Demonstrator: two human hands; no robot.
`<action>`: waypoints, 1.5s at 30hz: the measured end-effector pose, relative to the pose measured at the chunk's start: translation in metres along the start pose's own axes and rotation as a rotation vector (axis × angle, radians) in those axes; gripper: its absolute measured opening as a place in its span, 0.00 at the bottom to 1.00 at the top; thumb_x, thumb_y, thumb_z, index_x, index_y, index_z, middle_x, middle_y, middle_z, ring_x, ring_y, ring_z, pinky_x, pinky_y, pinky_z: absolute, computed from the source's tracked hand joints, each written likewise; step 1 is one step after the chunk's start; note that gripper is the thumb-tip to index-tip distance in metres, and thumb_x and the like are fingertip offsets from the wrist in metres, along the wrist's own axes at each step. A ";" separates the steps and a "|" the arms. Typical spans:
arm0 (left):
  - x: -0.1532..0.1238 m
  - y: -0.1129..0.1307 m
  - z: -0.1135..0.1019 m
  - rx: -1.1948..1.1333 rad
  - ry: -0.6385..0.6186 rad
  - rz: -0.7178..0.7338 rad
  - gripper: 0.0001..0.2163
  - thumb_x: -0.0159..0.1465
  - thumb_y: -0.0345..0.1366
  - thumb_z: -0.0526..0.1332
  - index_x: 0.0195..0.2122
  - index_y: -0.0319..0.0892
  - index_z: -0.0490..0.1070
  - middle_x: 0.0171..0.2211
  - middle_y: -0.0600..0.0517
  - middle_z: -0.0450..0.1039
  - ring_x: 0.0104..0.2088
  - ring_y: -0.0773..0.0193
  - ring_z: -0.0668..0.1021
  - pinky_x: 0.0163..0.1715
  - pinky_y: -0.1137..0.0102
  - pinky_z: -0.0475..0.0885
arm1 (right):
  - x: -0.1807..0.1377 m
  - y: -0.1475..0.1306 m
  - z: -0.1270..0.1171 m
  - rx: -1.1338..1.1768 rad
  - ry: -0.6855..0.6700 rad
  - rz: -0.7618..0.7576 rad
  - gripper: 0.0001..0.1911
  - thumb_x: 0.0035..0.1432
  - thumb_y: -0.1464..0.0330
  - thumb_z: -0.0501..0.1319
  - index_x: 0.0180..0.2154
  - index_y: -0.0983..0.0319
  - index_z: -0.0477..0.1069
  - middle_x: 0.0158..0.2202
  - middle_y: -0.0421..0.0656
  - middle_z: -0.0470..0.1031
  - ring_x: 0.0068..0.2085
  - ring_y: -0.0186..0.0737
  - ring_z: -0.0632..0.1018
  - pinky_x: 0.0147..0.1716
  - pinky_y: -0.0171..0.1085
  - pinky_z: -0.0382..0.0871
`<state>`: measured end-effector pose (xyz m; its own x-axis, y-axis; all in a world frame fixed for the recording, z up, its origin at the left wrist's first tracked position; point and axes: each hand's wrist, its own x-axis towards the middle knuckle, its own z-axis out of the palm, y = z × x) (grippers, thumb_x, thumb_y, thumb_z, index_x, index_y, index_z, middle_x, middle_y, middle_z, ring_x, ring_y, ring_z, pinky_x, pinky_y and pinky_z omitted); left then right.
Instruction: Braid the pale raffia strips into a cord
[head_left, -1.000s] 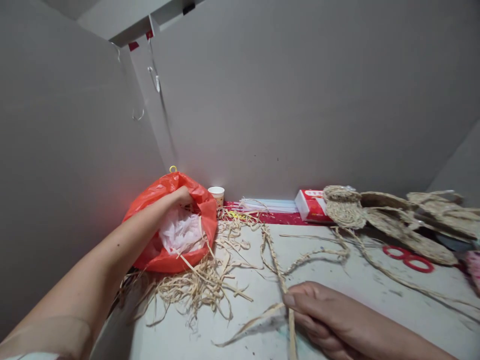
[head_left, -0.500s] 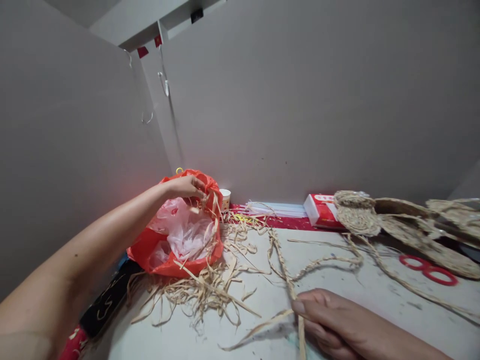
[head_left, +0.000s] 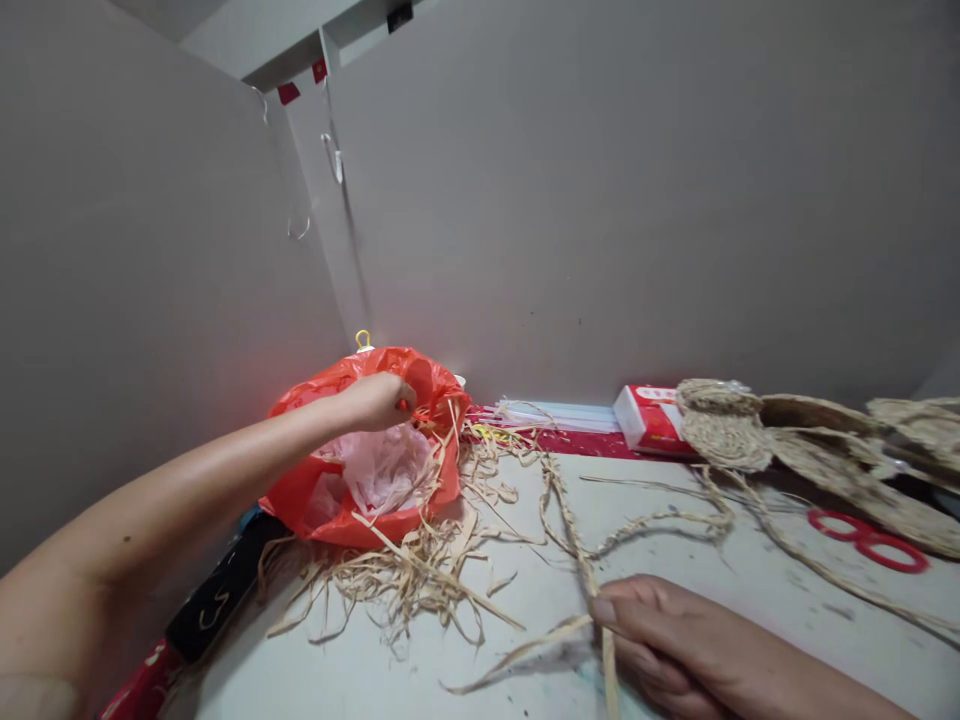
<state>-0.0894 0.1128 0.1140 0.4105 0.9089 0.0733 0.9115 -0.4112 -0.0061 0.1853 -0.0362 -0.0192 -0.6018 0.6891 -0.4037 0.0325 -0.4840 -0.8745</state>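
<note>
My right hand [head_left: 660, 645] pinches a braided straw cord [head_left: 574, 530] between thumb and fingers at the front right. Two loose straw strands run out below the grip, one of them leftward. Over the mouth of a red plastic bag [head_left: 300, 500], my left hand [head_left: 379, 402] is closed with its fingers curled down. What it holds, if anything, is hidden. Inside the bag lies a crumpled translucent plastic bag [head_left: 386, 465], with pale strips along the right rim. Loose straw scraps [head_left: 420, 580] are heaped in front of the bag.
Red-handled scissors [head_left: 889, 545] lie at the right, below woven straw pieces [head_left: 825, 465]. A red and white tissue pack [head_left: 652, 418] and a row of pale sticks [head_left: 566, 415] line the wall. At the left edge is a black object [head_left: 217, 595].
My left hand has moved slightly within the bag's mouth and its fingers are more curled. The bag's rim has spread rightward, covering most of the paper cup. My right hand keeps its grip.
</note>
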 end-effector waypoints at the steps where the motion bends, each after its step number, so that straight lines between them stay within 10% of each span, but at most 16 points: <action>1: 0.002 0.001 0.007 0.025 -0.004 -0.031 0.06 0.53 0.33 0.60 0.27 0.39 0.76 0.26 0.48 0.75 0.28 0.64 0.74 0.30 0.72 0.64 | 0.000 0.000 0.000 -0.002 0.000 0.002 0.27 0.51 0.49 0.59 0.16 0.60 0.53 0.09 0.29 0.45 0.11 0.22 0.42 0.10 0.28 0.33; 6: 0.014 -0.001 0.028 0.096 -0.003 -0.239 0.11 0.54 0.41 0.62 0.23 0.36 0.73 0.25 0.41 0.73 0.31 0.52 0.76 0.30 0.66 0.66 | 0.002 0.000 -0.002 0.003 -0.026 0.019 0.24 0.52 0.54 0.60 0.16 0.61 0.54 0.09 0.28 0.45 0.11 0.21 0.42 0.09 0.27 0.33; 16: 0.021 -0.020 0.038 -0.045 0.013 -0.366 0.14 0.54 0.45 0.61 0.23 0.39 0.71 0.24 0.45 0.72 0.30 0.58 0.76 0.29 0.70 0.66 | 0.001 0.001 -0.003 -0.003 -0.030 0.004 0.24 0.53 0.54 0.59 0.16 0.61 0.55 0.09 0.29 0.45 0.11 0.22 0.42 0.09 0.27 0.33; 21: 0.024 -0.016 0.053 -0.189 0.039 -0.339 0.06 0.48 0.34 0.66 0.22 0.39 0.71 0.22 0.49 0.71 0.28 0.61 0.75 0.28 0.72 0.65 | 0.001 0.000 -0.003 0.002 -0.025 0.010 0.24 0.53 0.55 0.60 0.16 0.61 0.54 0.09 0.29 0.46 0.11 0.21 0.43 0.09 0.27 0.34; 28: -0.011 -0.011 0.023 -0.556 0.062 -0.228 0.06 0.56 0.36 0.59 0.26 0.39 0.68 0.21 0.54 0.67 0.23 0.70 0.70 0.22 0.76 0.64 | 0.002 0.005 -0.007 0.026 -0.036 0.003 0.25 0.53 0.52 0.59 0.16 0.61 0.55 0.10 0.29 0.46 0.12 0.21 0.43 0.10 0.27 0.34; 35: -0.065 0.026 0.004 -1.227 -0.259 -0.191 0.03 0.57 0.32 0.59 0.31 0.41 0.65 0.27 0.52 0.73 0.20 0.74 0.68 0.20 0.75 0.61 | 0.000 0.001 -0.002 0.017 -0.031 0.005 0.26 0.51 0.51 0.61 0.16 0.61 0.53 0.10 0.28 0.45 0.12 0.21 0.42 0.10 0.26 0.34; 45: -0.097 0.066 0.055 -1.157 -0.430 -0.109 0.09 0.60 0.39 0.59 0.29 0.41 0.60 0.28 0.52 0.75 0.19 0.74 0.69 0.19 0.76 0.61 | -0.003 -0.001 -0.004 0.046 -0.053 0.000 0.25 0.53 0.53 0.60 0.16 0.61 0.55 0.10 0.29 0.47 0.12 0.21 0.44 0.10 0.27 0.35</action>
<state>-0.0673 0.0012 0.0514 0.5078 0.8014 -0.3162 0.4734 0.0470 0.8796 0.1903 -0.0355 -0.0180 -0.6433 0.6603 -0.3875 -0.0034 -0.5086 -0.8610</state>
